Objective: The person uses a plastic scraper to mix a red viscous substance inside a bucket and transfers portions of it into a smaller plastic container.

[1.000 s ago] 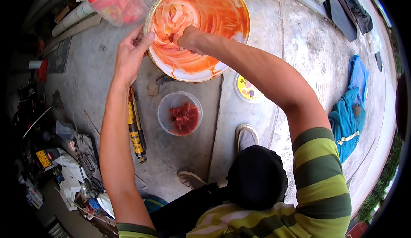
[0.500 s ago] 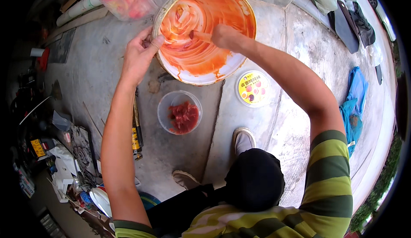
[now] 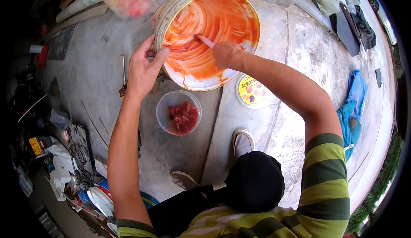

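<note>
A large white bucket, its inside smeared with orange-red paste, is tipped with its mouth toward me. My left hand grips its left rim, thumb over the edge and fingers around the outside. Inside the bucket, my right hand is closed around a narrow pale tool. That tool's paste-covered tip lies against the streaked inner surface; its exact kind cannot be made out. Below the bucket, a clear round plastic tub on the concrete holds a clump of dark red paste.
A yellow printed lid lies right of the tub, partly behind the bucket. A screwdriver rests near my left wrist. Clutter lines the left side; a bag of red items stands behind. Blue cloth lies far right.
The bucket has shifted slightly right and toward me, my left hand with it. My right hand has come down a little, showing more of the pale tool.
</note>
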The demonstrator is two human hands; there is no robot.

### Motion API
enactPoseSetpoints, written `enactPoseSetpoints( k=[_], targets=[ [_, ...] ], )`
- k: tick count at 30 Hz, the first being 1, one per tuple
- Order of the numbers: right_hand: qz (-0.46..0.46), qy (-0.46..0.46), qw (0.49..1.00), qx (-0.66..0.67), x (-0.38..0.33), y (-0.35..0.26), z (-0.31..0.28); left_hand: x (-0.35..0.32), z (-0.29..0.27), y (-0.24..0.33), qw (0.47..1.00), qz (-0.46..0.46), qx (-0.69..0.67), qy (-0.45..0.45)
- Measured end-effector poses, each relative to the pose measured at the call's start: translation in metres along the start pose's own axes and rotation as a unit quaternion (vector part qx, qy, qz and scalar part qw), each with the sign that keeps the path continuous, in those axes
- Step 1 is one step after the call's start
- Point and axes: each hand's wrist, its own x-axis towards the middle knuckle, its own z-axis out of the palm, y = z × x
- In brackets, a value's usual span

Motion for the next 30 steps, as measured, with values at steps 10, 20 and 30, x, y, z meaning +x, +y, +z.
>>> enactPoseSetpoints(
  k=[10,20,30],
  targets=[
    [-0.015,0.073,0.995,0.064,0.01,0.0,0.006,0.004,0.003,-0.005,0.999,-0.005,-0.028,0.017],
    [-0.133,0.017,0.948,0.287,0.014,-0.026,0.002,0.006,-0.007,-0.007,0.999,-0.035,-0.004,-0.016],
    [-0.104,-0.027,0.738,0.667,0.042,-0.049,0.003,0.001,-0.008,-0.012,0.999,-0.031,-0.027,-0.006]
  ],
)
